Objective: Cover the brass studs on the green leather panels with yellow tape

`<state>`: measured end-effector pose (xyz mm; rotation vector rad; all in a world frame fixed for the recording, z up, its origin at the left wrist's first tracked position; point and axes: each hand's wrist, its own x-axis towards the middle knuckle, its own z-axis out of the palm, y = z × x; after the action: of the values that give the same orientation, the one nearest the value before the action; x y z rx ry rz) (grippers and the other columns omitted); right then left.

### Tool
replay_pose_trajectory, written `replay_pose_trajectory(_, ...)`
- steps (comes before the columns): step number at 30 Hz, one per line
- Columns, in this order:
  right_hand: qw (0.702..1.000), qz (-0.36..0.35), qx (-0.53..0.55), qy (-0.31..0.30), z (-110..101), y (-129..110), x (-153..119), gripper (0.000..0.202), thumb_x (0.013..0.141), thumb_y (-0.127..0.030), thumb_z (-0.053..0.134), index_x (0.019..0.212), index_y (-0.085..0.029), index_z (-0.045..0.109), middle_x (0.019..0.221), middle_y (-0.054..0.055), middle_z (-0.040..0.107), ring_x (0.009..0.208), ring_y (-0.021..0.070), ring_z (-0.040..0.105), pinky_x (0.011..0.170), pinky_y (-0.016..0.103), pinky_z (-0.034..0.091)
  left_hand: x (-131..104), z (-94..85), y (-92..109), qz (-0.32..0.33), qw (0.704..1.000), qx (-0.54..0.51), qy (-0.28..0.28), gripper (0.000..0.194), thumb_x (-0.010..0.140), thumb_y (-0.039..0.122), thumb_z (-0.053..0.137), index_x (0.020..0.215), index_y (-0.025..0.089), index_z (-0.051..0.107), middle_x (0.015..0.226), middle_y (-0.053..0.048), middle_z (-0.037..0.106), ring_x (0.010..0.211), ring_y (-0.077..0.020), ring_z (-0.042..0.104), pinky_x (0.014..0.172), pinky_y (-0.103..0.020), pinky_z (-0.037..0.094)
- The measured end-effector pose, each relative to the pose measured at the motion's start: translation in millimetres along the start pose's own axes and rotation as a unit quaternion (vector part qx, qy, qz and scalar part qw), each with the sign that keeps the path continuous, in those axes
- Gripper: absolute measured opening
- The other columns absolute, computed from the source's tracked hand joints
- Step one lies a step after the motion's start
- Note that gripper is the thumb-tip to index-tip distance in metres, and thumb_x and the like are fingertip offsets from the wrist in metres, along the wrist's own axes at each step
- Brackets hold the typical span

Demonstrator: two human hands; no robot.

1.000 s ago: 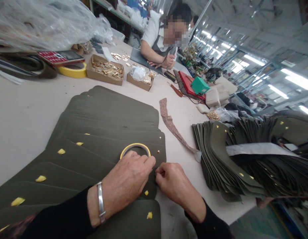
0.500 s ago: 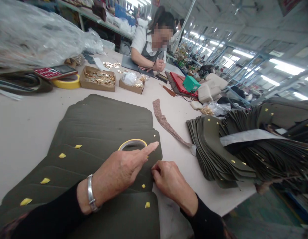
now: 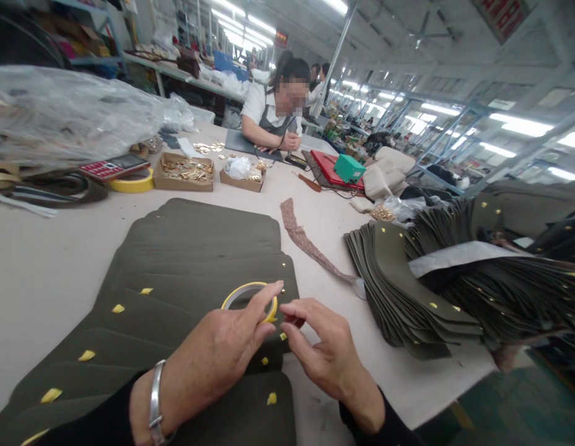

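Note:
My left hand (image 3: 217, 347), with a silver bracelet at the wrist, grips a roll of yellow tape (image 3: 243, 287) above the dark olive panels (image 3: 204, 235). The panels overlap in a fanned row, and small yellow tape pieces (image 3: 87, 355) stick to several of them. Just right of the roll is my right hand (image 3: 324, 344), its thumb and forefinger parted and the other fingers curled. Nothing shows between those fingertips. By them, a yellow tape piece (image 3: 282, 336) lies at the panel edge. Small gold studs (image 3: 283, 265) show near the same edge.
At right stands a thick stack of olive panels (image 3: 403, 291). A brown strip (image 3: 310, 241) lies between. Boxes of gold metal parts (image 3: 183, 186) and another tape roll (image 3: 134, 183) stand farther back, near plastic bags (image 3: 74, 118). A person (image 3: 273, 118) leans on the table opposite.
My right thumb and forefinger have parted from a closed pinch. A yellow piece now shows beside them on the panel edge. My left hand and the tape roll have tilted slightly; the camera view has shifted.

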<state>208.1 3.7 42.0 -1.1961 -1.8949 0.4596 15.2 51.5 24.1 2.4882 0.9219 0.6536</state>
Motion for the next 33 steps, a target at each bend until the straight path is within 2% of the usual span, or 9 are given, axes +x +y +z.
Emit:
replay_pose_trajectory(8, 0.992, -0.092, -0.085, -0.013, 11, 12, 3, 0.016, 0.089, -0.009, 0.048, 0.092, -0.018, 0.061, 0.08, 0.005, 0.066, 0.074, 0.0167, 0.06, 0.069, 0.029, 0.05, 2, 0.9, 2, 0.053, 0.998, 0.012, -0.017, 0.046, 0.1, 0.022, 0.036, 0.143, 0.02, 0.021, 0.108, -0.006, 0.07, 0.09, -0.0158, 0.07, 0.073, -0.024, 0.054)
replay_pose_trajectory(12, 0.989, -0.081, -0.123, 0.014, 8, 13, 10, 0.015, 0.089, -0.01, 0.048, 0.085, -0.019, 0.06, 0.074, 0.003, 0.064, 0.069, 0.0147, 0.06, 0.066, 0.027, 0.049, 15, -10.6, 9, 0.029, 0.999, 0.032, -0.032, 0.02, 0.098, 0.019, 0.039, 0.116, 0.022, 0.047, 0.092, 0.0, 0.068, 0.078, -0.0155, 0.068, 0.062, -0.024, 0.049)
replay_pose_trajectory(17, 0.988, -0.06, -0.136, 0.053, 4, 8, 22, 0.016, 0.086, -0.009, 0.05, 0.084, -0.018, 0.063, 0.073, 0.003, 0.066, 0.066, 0.0136, 0.06, 0.063, 0.026, 0.049, 31, -21.1, 12, -0.005, 0.996, 0.085, -0.02, 0.011, 0.095, 0.017, 0.042, 0.089, 0.021, 0.052, 0.074, 0.003, 0.06, 0.061, -0.0133, 0.06, 0.051, -0.025, 0.038)
replay_pose_trajectory(19, 0.989, -0.027, -0.126, 0.074, 5, 4, 27, 0.016, 0.084, -0.01, 0.051, 0.08, -0.018, 0.065, 0.069, 0.002, 0.065, 0.063, 0.0129, 0.06, 0.061, 0.025, 0.049, 35, -20.7, 10, 0.005, 0.995, 0.103, 0.001, 0.013, 0.094, 0.016, 0.042, 0.086, 0.021, 0.051, 0.071, 0.003, 0.058, 0.059, -0.013, 0.057, 0.051, -0.026, 0.036)
replay_pose_trajectory(22, 0.989, 0.114, -0.029, 0.092, 9, 6, 33, 0.012, 0.081, -0.017, 0.056, 0.075, -0.018, 0.066, 0.064, 0.0, 0.065, 0.054, 0.0114, 0.058, 0.053, 0.023, 0.048, 37, -19.0, 8, 0.032, 0.991, 0.124, 0.04, 0.017, 0.094, 0.015, 0.039, 0.082, 0.021, 0.05, 0.068, 0.003, 0.054, 0.057, -0.0133, 0.053, 0.051, -0.028, 0.035)
replay_pose_trajectory(24, 0.967, 0.219, 0.071, 0.105, 10, 15, 35, 0.011, 0.079, -0.024, 0.061, 0.073, -0.017, 0.065, 0.06, -0.001, 0.064, 0.049, 0.011, 0.057, 0.047, 0.021, 0.046, 37, -18.4, 9, 0.062, 0.988, 0.127, 0.063, 0.018, 0.094, 0.015, 0.039, 0.08, 0.021, 0.049, 0.067, 0.003, 0.052, 0.057, -0.0138, 0.051, 0.052, -0.029, 0.034)
replay_pose_trajectory(27, 0.929, 0.31, 0.172, 0.103, 10, 38, 34, 0.019, 0.076, -0.033, 0.067, 0.072, -0.015, 0.065, 0.055, -0.002, 0.062, 0.046, 0.011, 0.057, 0.045, 0.021, 0.047, 33, -15.5, 8, 0.081, 0.987, 0.12, 0.074, 0.017, 0.095, 0.017, 0.042, 0.08, 0.021, 0.049, 0.069, 0.002, 0.053, 0.059, -0.0148, 0.051, 0.054, -0.03, 0.036)
replay_pose_trajectory(30, 0.907, 0.356, 0.219, 0.043, 9, 59, 27, 0.027, 0.075, -0.039, 0.071, 0.077, -0.013, 0.069, 0.06, 0.001, 0.066, 0.048, 0.0107, 0.059, 0.047, 0.021, 0.049, 27, -5.6, -1, 0.048, 0.988, 0.145, 0.012, 0.011, 0.093, 0.014, 0.046, 0.086, 0.02, 0.052, 0.076, 0.0, 0.057, 0.067, -0.017, 0.054, 0.059, -0.03, 0.041)
replay_pose_trajectory(33, 0.91, 0.359, 0.205, 0.016, 13, 70, 20, 0.03, 0.075, -0.042, 0.072, 0.081, -0.012, 0.071, 0.062, 0.002, 0.066, 0.05, 0.0103, 0.058, 0.048, 0.021, 0.049, 22, 8.1, -12, 0.026, 0.98, 0.181, -0.074, 0.009, 0.09, 0.011, 0.051, 0.091, 0.019, 0.055, 0.087, -0.003, 0.06, 0.077, -0.0198, 0.054, 0.064, -0.03, 0.045)
